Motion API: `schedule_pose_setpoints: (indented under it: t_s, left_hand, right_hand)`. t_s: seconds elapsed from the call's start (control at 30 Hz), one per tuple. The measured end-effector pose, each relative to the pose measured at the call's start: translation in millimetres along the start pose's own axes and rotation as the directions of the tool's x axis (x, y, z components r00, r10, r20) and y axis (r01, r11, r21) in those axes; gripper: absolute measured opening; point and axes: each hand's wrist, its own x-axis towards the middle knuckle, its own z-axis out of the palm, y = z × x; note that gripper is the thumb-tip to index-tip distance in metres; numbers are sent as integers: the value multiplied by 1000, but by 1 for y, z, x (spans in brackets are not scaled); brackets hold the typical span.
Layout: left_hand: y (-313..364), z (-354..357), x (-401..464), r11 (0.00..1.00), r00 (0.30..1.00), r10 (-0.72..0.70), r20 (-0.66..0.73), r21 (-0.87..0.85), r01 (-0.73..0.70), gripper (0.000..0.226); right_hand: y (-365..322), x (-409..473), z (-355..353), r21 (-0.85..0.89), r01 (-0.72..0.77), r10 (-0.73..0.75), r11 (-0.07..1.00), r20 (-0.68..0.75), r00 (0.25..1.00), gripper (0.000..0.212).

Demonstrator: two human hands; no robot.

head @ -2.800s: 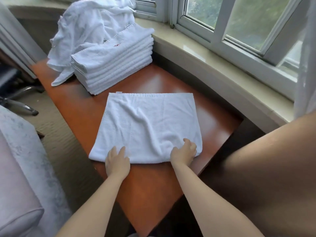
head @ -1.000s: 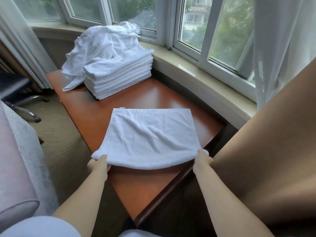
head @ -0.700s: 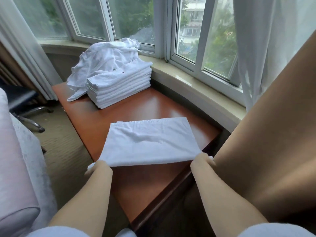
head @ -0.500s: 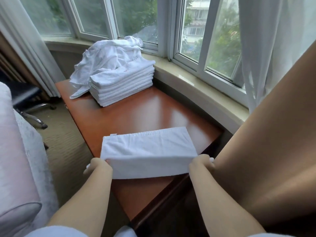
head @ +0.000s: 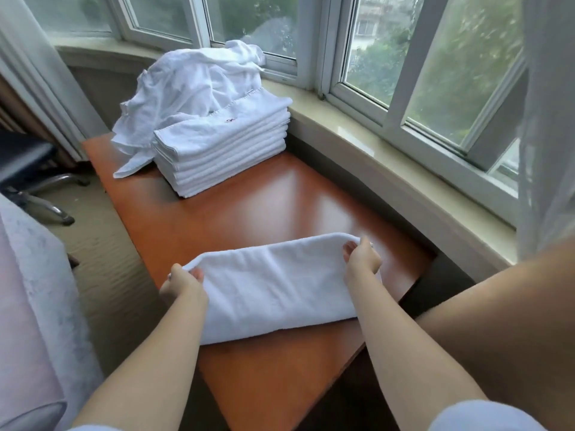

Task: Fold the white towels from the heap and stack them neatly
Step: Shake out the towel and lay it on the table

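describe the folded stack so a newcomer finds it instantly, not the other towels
Start at the orange-brown table under the window. At its far end sits the folded stack, tidy flat layers with squared edges. The heap behind it is crumpled, and the towel at the near end is a single piece gripped by both hands.
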Motion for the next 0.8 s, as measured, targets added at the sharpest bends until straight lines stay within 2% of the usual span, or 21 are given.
schedule_pose_setpoints:
  t_s: [0.07,0.1,0.17,0.23,0.3,0.4,0.43,0.5,0.53,0.6,0.7,0.8]
  left_hand:
    - [-7,11,18,964,999,-12,42,264,0,40]
    - [-11,14,28,897,998,-17,65,442,-13,45]
    - [-19,14,43,661,990,-23,136,745,-87,47]
    - [-25,10,53,403,981,53,186,895,-192,42]
    - [-30,6,56,233,955,169,244,932,-279,35]
    - [-35,-7,48,144,880,240,410,881,-450,36]
    - [-37,-14,46,62,835,255,487,854,-517,38]
    - [-39,-29,42,-124,750,259,608,791,-599,40]
    - [-40,-35,40,-167,733,268,626,779,-604,40]
    - [-42,-48,33,-160,770,300,563,825,-542,43]
    - [-45,-68,23,86,910,269,316,933,-350,58]
    - [-48,-87,23,319,976,146,164,926,-203,61]
  right_hand:
    - [9,12,15,-99,-74,78,992,42,996,26]
    - [16,16,20,-201,-93,104,975,42,994,33]
    - [36,25,21,-440,-51,64,897,16,998,46]
    - [47,27,18,-579,40,-44,814,7,999,50]
    - [49,29,13,-691,87,-137,717,-18,990,48]
    - [47,27,3,-839,85,-230,538,-49,972,46]
    - [48,24,-2,-874,70,-256,482,-64,965,46]
    - [51,17,-12,-893,0,-268,451,-135,954,49]
    - [52,14,-18,-886,-35,-266,462,-176,948,52]
    - [56,10,-31,-876,-69,-260,478,-216,941,56]
    - [57,7,-50,-889,-80,-254,452,-214,943,50]
    - [52,2,-66,-906,-97,-225,412,-205,953,46]
